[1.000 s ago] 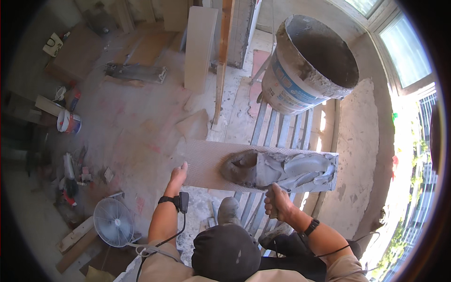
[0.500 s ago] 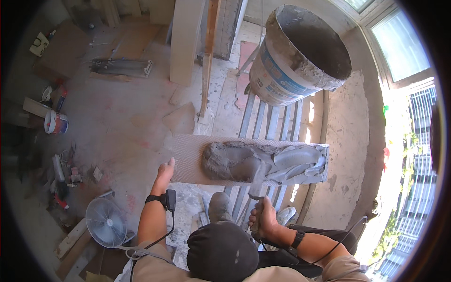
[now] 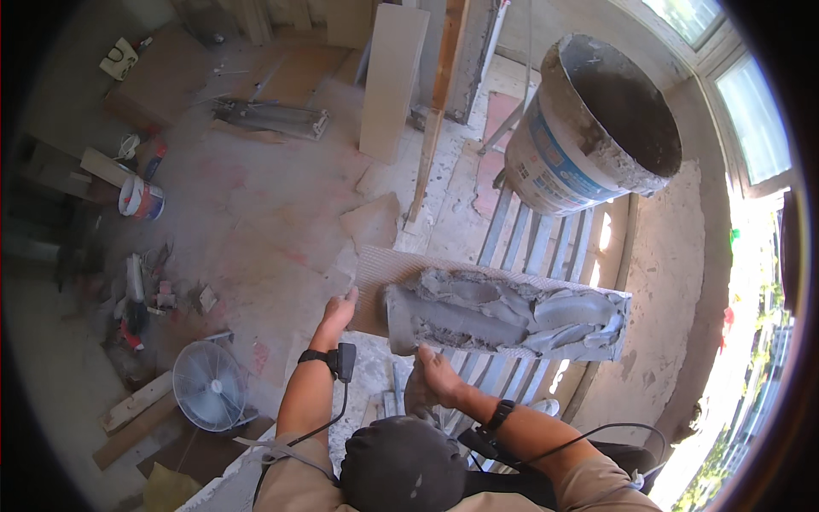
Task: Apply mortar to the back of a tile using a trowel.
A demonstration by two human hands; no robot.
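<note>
A long tile (image 3: 373, 297), its ribbed back facing up, lies across in front of me. Thick grey mortar (image 3: 512, 309) covers most of it in ridges and smears, leaving the left end bare. My left hand (image 3: 340, 309) grips the tile's left end, thumb on top and the other fingers hidden beneath. My right hand (image 3: 438, 377) is closed round a trowel (image 3: 398, 317) at the tile's near edge. The trowel's mortar-coated blade rests at the left end of the mortar; its handle is mostly hidden by the hand.
A large mortar-crusted bucket (image 3: 546, 162) stands on metal slats (image 3: 496, 229) beyond the tile. A fan (image 3: 210, 386) is at lower left. A wooden post (image 3: 437, 111) and board (image 3: 392, 81) rise ahead. A small bucket (image 3: 141, 198) sits far left; the window (image 3: 755, 119) is right.
My right hand has moved left along the tile's near edge with the trowel. Mortar is now spread in a longer smear toward the left. The whole view has shifted, and my left hand keeps its hold.
</note>
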